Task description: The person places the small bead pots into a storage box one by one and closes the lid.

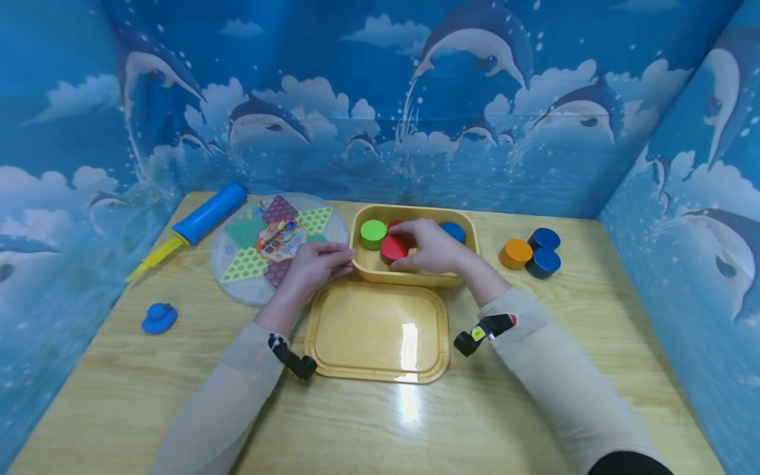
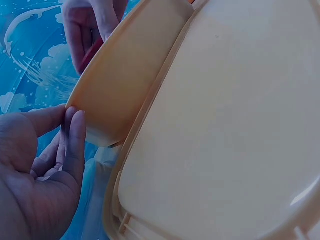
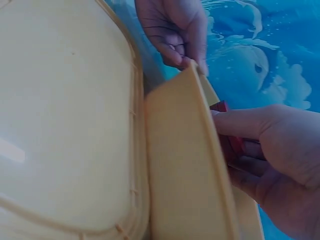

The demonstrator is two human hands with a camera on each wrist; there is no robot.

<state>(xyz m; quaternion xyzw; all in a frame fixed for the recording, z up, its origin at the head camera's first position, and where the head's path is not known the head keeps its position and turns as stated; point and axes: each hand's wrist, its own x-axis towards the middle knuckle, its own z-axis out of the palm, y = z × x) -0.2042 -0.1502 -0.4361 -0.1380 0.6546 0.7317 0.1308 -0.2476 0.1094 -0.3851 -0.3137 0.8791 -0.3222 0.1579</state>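
A yellow plastic container (image 1: pixel 410 277) stands at the back middle of the table with round blocks inside. My left hand (image 1: pixel 317 264) pinches its left rim between thumb and fingers, as the left wrist view also shows. Over the container, my right hand (image 1: pixel 432 247) grips a red round block (image 1: pixel 393 251) between thumb and fingers. Inside, a green round block (image 1: pixel 373 234) sits at the left and a blue one (image 1: pixel 453 231) at the right. Part of another red block shows behind the gripped one. My right hand hides some of the contents.
A yellow lid (image 1: pixel 380 330) lies flat in front of the container. At the right are an orange block (image 1: pixel 515 254) and two dark blue blocks (image 1: pixel 543 262). To the left lie a star-patterned game board (image 1: pixel 243 264), a blue-and-yellow pump (image 1: pixel 210 214) and a small blue piece (image 1: pixel 159 319).
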